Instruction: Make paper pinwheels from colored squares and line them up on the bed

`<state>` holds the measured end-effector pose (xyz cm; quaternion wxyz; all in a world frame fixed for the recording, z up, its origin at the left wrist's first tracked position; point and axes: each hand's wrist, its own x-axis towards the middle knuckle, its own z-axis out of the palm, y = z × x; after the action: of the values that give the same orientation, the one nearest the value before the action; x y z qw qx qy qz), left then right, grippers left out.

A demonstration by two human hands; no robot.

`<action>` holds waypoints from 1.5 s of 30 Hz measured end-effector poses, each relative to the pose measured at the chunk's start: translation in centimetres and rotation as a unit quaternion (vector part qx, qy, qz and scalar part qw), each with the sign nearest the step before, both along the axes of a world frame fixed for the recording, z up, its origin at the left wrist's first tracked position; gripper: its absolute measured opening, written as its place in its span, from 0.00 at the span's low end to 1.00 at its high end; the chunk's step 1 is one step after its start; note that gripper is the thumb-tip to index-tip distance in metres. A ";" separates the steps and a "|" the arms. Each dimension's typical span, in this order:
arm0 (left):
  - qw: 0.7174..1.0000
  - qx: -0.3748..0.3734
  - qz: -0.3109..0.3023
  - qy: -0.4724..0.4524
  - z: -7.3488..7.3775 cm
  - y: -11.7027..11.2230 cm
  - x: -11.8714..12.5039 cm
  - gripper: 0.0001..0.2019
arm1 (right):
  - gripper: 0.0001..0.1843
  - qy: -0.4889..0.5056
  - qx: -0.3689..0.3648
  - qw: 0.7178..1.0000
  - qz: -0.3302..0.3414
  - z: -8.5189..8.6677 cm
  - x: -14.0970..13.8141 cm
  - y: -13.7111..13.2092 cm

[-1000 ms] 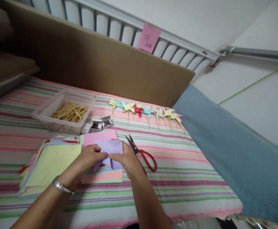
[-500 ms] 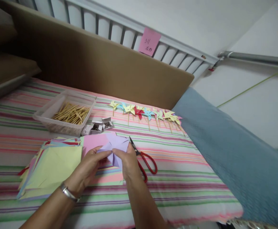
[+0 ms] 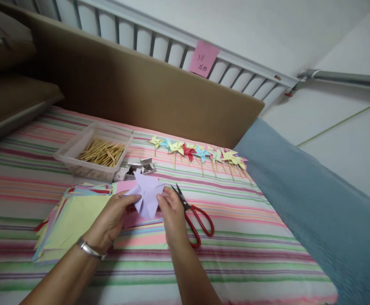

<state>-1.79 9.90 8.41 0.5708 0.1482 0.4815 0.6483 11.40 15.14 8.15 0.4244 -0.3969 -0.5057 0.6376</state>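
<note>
A lilac paper pinwheel (image 3: 147, 195), cut and partly folded with its blades loose, is held up between both hands. My left hand (image 3: 117, 214) pinches its left side, thumb on top. At its right edge my right hand (image 3: 172, 209) has thumb and fingers closed on a blade. Just right of that hand lie scissors (image 3: 189, 207) with red handles, blades slightly apart. Beneath the hands are a pink sheet (image 3: 126, 185) and striped-looking layers of coloured paper (image 3: 143, 238). Left of them sits a stack of coloured paper squares (image 3: 77, 220), pale yellow on top.
A clear plastic box (image 3: 70, 159) holds many thin wooden sticks (image 3: 104, 153). Small open boxes of dark fasteners (image 3: 147, 167) stand beside it. Finished pinwheels (image 3: 201, 153) on sticks lie in a row at the back, before a brown board (image 3: 134, 89). A striped cloth (image 3: 251, 254) covers the table.
The lilac paper has been turned and its folded tips spread flatter. My right thumb has shifted from its middle to the right edge. The view has swung slightly left.
</note>
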 end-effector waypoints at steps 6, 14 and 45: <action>0.998 -0.014 0.044 -0.047 0.8 -0.3 -1.9 0.09 | 0.12 -0.094 0.193 0.976 0.035 0.1 0.7 0.0; 1.000 -0.002 -0.014 -0.027 1.0 -0.4 -1.5 0.08 | 0.08 -0.129 0.250 0.952 0.122 1.9 0.7 -0.1; 0.993 -0.011 -0.044 0.110 0.6 -0.4 0.4 0.08 | 0.13 -0.150 0.041 0.986 0.057 0.5 0.2 0.2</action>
<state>-1.37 9.51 8.97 0.5440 0.2332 0.5417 0.5968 11.62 15.34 8.62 0.3222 -0.4406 -0.6116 0.5727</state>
